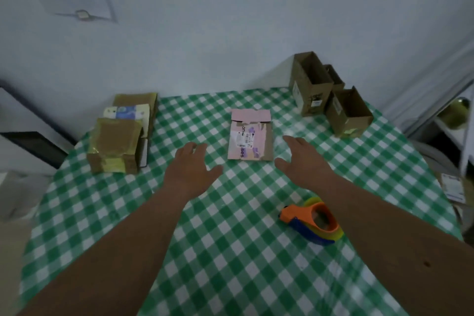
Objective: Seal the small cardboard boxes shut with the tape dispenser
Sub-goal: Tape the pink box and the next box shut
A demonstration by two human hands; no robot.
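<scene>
Presently: left hand and right hand hovering open-fingered, flanking pink cardboard box | orange tape dispenser lying beside right forearm | checked tablecloth underlying all.

Your colours on the table

You have a green-and-white checked tablecloth, a pink box, brown open boxes and an orange, blue and yellow tape dispenser.

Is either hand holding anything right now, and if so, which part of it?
Nothing is held. The left hand and right hand are open on either side of the pink box; the tape dispenser lies untouched.
</scene>
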